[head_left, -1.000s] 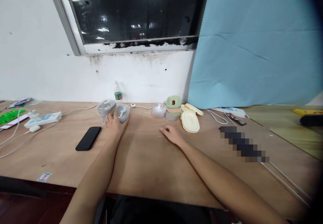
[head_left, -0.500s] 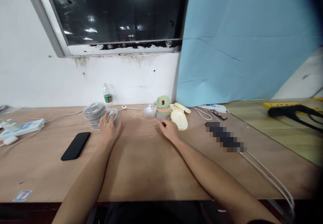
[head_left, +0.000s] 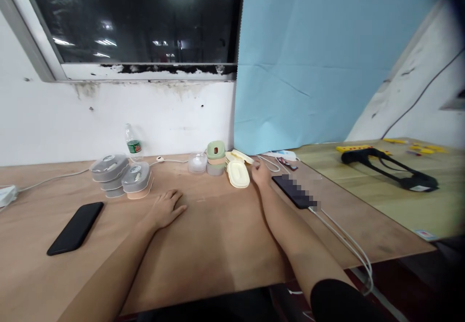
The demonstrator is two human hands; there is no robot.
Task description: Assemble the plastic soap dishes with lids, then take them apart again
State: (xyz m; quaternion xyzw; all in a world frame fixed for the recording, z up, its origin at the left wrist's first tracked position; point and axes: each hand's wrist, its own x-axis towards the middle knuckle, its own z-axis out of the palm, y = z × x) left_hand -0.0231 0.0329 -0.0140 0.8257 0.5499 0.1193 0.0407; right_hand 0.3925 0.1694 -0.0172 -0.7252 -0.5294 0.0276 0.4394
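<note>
My left hand (head_left: 167, 209) lies flat on the table with its fingers spread, holding nothing. Just beyond it, to the left, stand lidded grey boxes with clear tops: a taller stack (head_left: 111, 172) and a shorter one (head_left: 136, 179) with a peach base. My right hand (head_left: 260, 173) is closed at the right end of a pale yellow lid (head_left: 242, 156), pinching its edge. More pale yellow lids (head_left: 238, 175) lie beside it. Left of these is a stack of small containers, with a green one (head_left: 216, 150) on top, and a clear bowl-like cover (head_left: 197, 163).
A black phone (head_left: 75, 228) lies at the left and a dark phone (head_left: 295, 191) with a white cable at the right. A plastic bottle (head_left: 132, 143) stands by the wall. A black headset-like strap (head_left: 390, 167) rests on the wooden surface at the right.
The view has turned right. My left hand has come away from the grey boxes and down onto the table. My right hand has moved right, from before the green stack to a pale yellow lid.
</note>
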